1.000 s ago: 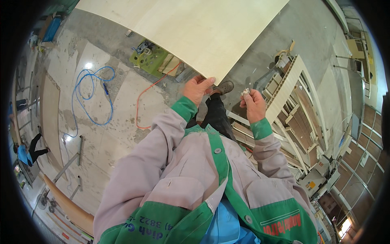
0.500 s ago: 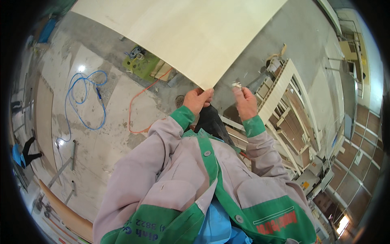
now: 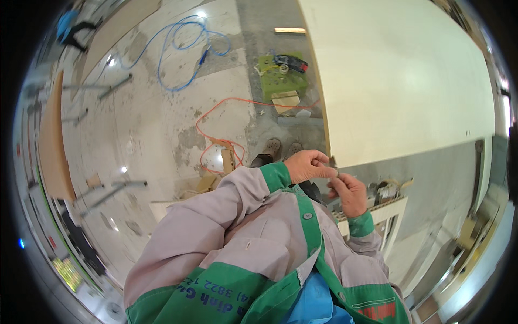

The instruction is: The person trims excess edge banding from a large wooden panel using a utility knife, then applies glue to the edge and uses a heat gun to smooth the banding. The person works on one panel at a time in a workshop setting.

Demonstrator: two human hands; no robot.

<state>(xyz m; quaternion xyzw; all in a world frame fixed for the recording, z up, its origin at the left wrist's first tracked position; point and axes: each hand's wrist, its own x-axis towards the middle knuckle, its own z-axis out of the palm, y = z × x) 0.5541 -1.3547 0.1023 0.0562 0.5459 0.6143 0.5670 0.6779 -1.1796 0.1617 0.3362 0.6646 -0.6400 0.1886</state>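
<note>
Cream-coloured panel (image 3: 402, 81), large and flat, occupies the sector from 12 to nearly 3 o'clock, read with the two hands at dial centre; its nearest corner lies at the fingers. Left hand (image 3: 310, 166) is just beside that corner, thumb and forefinger extended and drawn near each other. A small dark piece (image 3: 333, 160) shows at these fingertips — its kind, and whether it is pinched or only touched, cannot be told. Right hand (image 3: 349, 193) sits at 4 o'clock from the left, fingers curled, thumb and forefinger brought up to the left thumb; whether they grasp anything cannot be told.

Both sleeves end in green cuffs (image 3: 275, 176). At 11 o'clock, a green sheet (image 3: 273, 86) on the floor bears a dark tool (image 3: 290, 63). An orange hose (image 3: 232, 99) winds at 10 o'clock; a blue hose (image 3: 204, 56) lies looped beyond it. Two shoes (image 3: 272, 147) stand nearer, also toward 10. Pale framework (image 3: 396, 210) is partly visible at 4 o'clock — a tan curved board (image 3: 58, 146) well apart at 9.
</note>
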